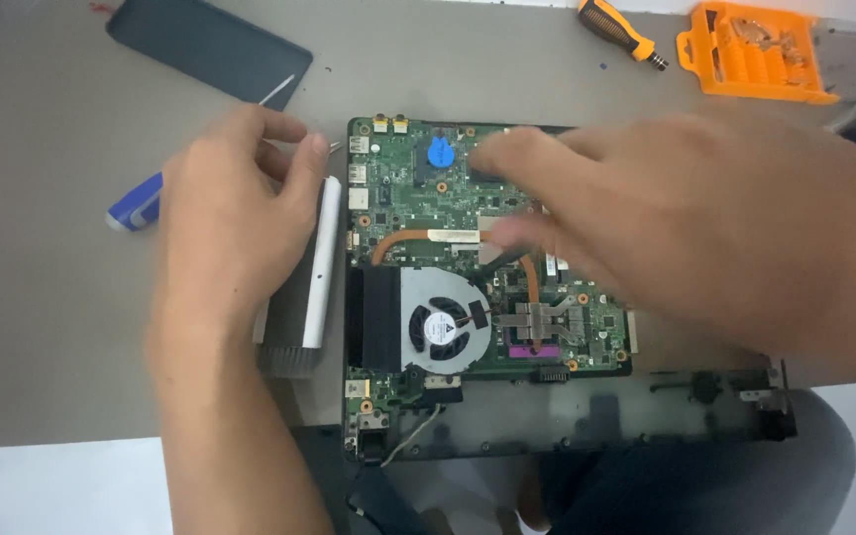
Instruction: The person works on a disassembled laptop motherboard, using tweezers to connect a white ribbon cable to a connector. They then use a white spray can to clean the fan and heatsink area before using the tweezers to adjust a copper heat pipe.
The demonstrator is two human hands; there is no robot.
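An open laptop (567, 416) lay on the grey table (52, 327), with its green board (398, 198) showing. The person's right hand (705, 228) reached across the board. Its fingers (517, 159) were stretched out and a bit blurry, with the tips down near the top middle of the board, just beside a round blue battery (439, 153). I could not tell if they pinched anything there.

The left hand (225, 213) rested at the left edge of the laptop. Its fingers were curled over the top end of a white brush (314, 272) with dark bristles. They touched it but did not seem to squeeze it hard.

Below the right hand sat a round fan (440, 327) and thin copper pipes (398, 238). A blue and white pen-like tool (136, 205) lay left of the left hand. A dark flat cover (205, 45), an orange and black screwdriver (618, 30) and an orange tray of bits (755, 50) lay at the far side of the table.

I thought this kind of work needed soft, slow fingers. It seemed best to touch only the one small part, press straight down, and keep the other hand holding things steady so the board did not slide.
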